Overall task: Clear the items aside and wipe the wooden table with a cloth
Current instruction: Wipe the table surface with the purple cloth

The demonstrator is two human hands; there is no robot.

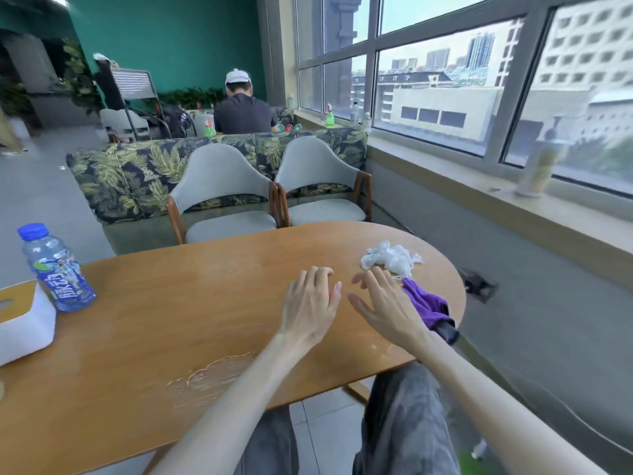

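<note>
Both hands are lying open over the oval brown wooden table [171, 323], with the fingers stretched and spread, and they are holding nothing. The left hand [310, 303] is staying palm down near the middle of the table. The right hand [383, 306] is just beside it, toward the window end of the table, and its fingertips are reaching close to the crumpled white tissue paper [392, 258]; I cannot tell if they are touching it. The purple cloth [428, 305] is lying on the table edge just beside the right hand, partly hanging over. At the opposite end of the table, a clear plastic water bottle with blue cap and label [56, 269] is standing upright, touching a white tissue box with wooden lid [24, 323].
</note>
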